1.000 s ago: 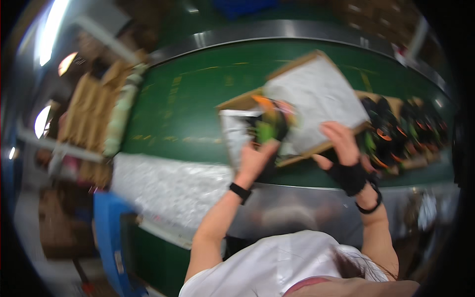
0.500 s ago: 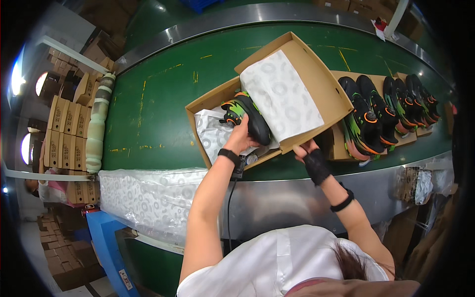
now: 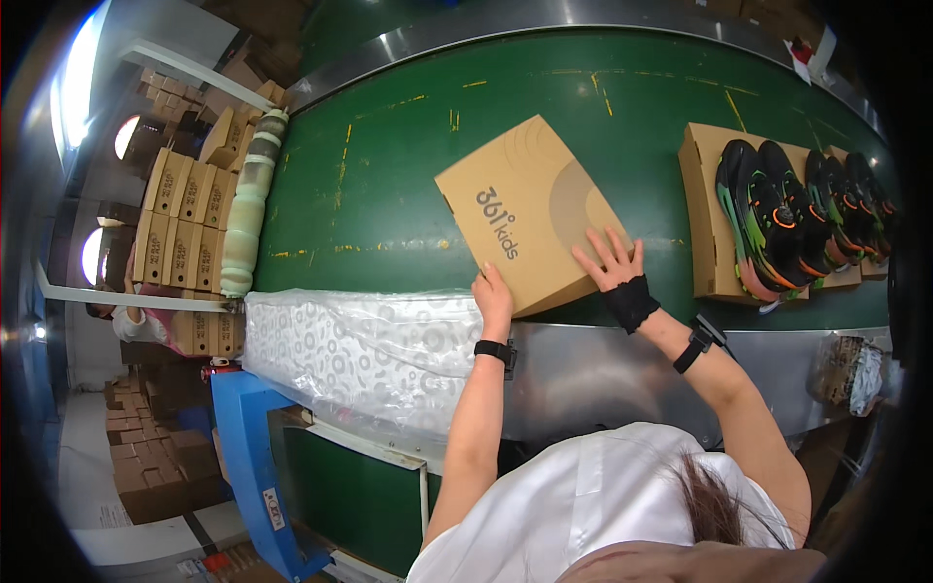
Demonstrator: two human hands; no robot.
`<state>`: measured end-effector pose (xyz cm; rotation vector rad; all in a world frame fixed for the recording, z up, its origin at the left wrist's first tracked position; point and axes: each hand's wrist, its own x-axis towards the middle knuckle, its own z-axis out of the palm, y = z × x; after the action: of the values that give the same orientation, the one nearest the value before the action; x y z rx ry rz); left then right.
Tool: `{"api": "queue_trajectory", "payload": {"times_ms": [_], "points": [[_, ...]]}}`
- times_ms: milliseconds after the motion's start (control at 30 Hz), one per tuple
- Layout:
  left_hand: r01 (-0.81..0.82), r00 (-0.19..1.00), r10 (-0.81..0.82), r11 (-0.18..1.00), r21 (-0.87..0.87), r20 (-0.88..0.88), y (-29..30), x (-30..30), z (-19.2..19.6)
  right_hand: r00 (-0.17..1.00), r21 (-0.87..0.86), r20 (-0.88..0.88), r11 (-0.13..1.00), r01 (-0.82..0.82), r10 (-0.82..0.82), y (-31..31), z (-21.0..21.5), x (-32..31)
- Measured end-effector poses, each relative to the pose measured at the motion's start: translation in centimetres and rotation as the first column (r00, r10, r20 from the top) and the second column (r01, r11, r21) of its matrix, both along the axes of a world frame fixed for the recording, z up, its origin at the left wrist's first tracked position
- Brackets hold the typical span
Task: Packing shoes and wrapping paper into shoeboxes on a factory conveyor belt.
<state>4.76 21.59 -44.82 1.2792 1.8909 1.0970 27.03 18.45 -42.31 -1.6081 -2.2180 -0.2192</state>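
A closed brown cardboard shoebox [image 3: 530, 204] lies slantwise on the green conveyor belt in front of me, its lid down, so its contents are hidden. My left hand [image 3: 494, 299] holds the box at its near left edge, with fingers together and a fingertip over the lid. Spread fingers of my right hand [image 3: 619, 280], in a black fingerless wrist cover, rest on the lid's near right corner. Black bands circle both wrists.
On the right, black shoes with green and orange trim [image 3: 768, 219] stand on a brown box [image 3: 702, 204]. Patterned tissue paper in clear plastic [image 3: 360, 355] lies at the near left, by a blue frame [image 3: 248, 457]. Stacked boxes [image 3: 180, 228] and a person [image 3: 146, 325] are beyond the belt's left end.
The open box with a shoe and patterned paper inside is now closed. My left hand has let go of the shoe and moved to the box edge; my right hand has come onto the lid.
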Motion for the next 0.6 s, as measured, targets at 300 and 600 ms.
{"api": "queue_trajectory", "payload": {"times_ms": [300, 600], "points": [[0.334, 0.225, -0.019, 0.941, -0.059, 0.974, 0.4, -0.5, 5.9, 0.994, -0.189, 0.069, 0.980, -0.068, 0.082, 0.7, 7.7, 0.5], [-0.002, 0.286, -0.134, 0.990, 0.140, 0.949, -11.9, -3.0, 11.4, 0.458, -0.076, -0.735, 0.611, -0.788, 0.500, -7.9, 26.7, 7.5]]}}
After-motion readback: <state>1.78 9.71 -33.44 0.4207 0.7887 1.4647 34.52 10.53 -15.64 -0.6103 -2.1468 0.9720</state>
